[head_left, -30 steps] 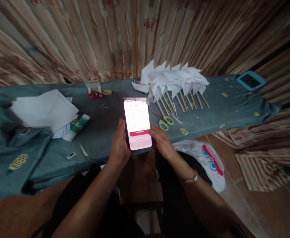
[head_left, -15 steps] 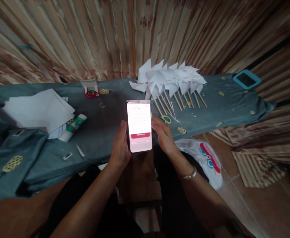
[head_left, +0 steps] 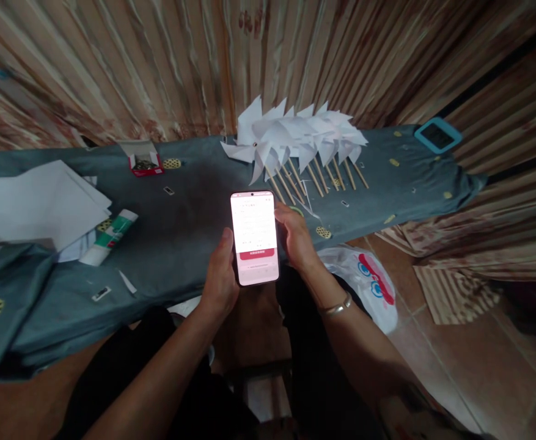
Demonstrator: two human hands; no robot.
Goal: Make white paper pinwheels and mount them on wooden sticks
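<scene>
A lit smartphone (head_left: 255,229) is held upright in front of me, its screen white above and pink below with a red bar. My left hand (head_left: 220,275) is closed around its left edge, thumb along the side. At the upper right edge, my right hand (head_left: 297,238) grips it with the fingertips, the other fingers partly hidden. Just past that hand, the green handle of scissors (head_left: 296,211) peeks out. Several white paper pinwheels (head_left: 299,137) on wooden sticks lie in an overlapping row behind the phone.
On the grey-green cloth (head_left: 189,214) lie white paper sheets (head_left: 43,201), a green-and-white tube (head_left: 109,237), a red open box (head_left: 146,165) of small metal pieces and a blue-framed device (head_left: 438,135). A curtain (head_left: 180,67) hangs behind. A plastic bag (head_left: 363,275) rests below right.
The view has shifted, so the table items appear farther left. Both hands still hold the phone, whose screen looks nearly the same. The scissors are now more hidden by my right hand.
</scene>
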